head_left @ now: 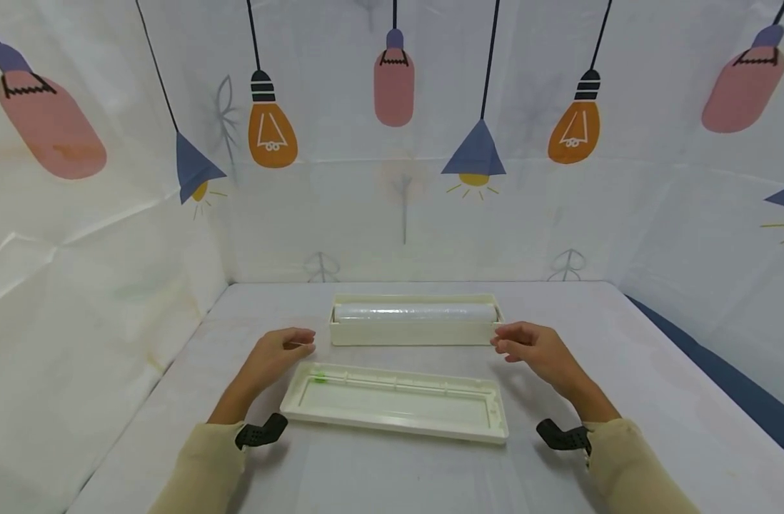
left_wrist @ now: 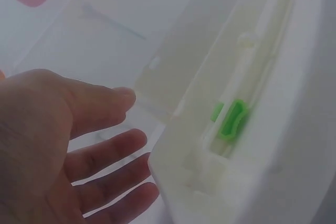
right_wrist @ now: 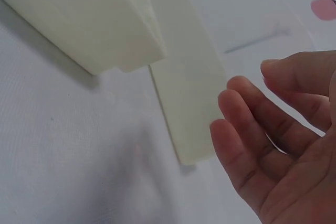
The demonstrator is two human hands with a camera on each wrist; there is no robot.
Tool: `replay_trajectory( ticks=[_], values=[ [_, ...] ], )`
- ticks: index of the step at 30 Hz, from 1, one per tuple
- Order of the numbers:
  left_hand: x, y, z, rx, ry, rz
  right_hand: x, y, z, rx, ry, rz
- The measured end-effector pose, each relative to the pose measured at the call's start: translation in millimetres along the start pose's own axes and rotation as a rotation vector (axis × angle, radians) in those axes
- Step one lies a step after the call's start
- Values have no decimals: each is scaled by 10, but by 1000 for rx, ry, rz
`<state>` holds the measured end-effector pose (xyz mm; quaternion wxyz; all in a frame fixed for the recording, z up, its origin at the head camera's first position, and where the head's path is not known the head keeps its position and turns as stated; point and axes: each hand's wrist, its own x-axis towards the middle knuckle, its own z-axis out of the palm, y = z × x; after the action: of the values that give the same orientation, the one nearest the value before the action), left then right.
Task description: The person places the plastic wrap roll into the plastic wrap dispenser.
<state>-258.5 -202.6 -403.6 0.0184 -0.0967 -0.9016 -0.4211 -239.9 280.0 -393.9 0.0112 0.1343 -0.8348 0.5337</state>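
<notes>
A cream oblong box holds a glossy roll of clear film, probably cling film. In front of it lies a matching lid, inner side up, with a green slider near its left end on a long track. My left hand hovers beside the lid's far left corner, fingers loosely bent around nothing. By the box's right end is my right hand, fingers relaxed. The right wrist view shows its fingertips close to the box end; whether they touch it cannot be told.
A white cloth covers the table. Behind stands a white curtain printed with hanging lamps, and more of it hangs at both sides. Black wrist straps sit at both cuffs. Dark blue material shows past the table's right edge.
</notes>
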Motion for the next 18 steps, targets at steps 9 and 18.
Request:
replay_trajectory(
  ticks=[9,18],
  values=[
    [-50,-67,26,-32,-20,-16,-110,5,22,-20,-80,40],
    [-74,-144,28,-31,-67,-6,-187,36,27,-5,-212,88]
  ],
)
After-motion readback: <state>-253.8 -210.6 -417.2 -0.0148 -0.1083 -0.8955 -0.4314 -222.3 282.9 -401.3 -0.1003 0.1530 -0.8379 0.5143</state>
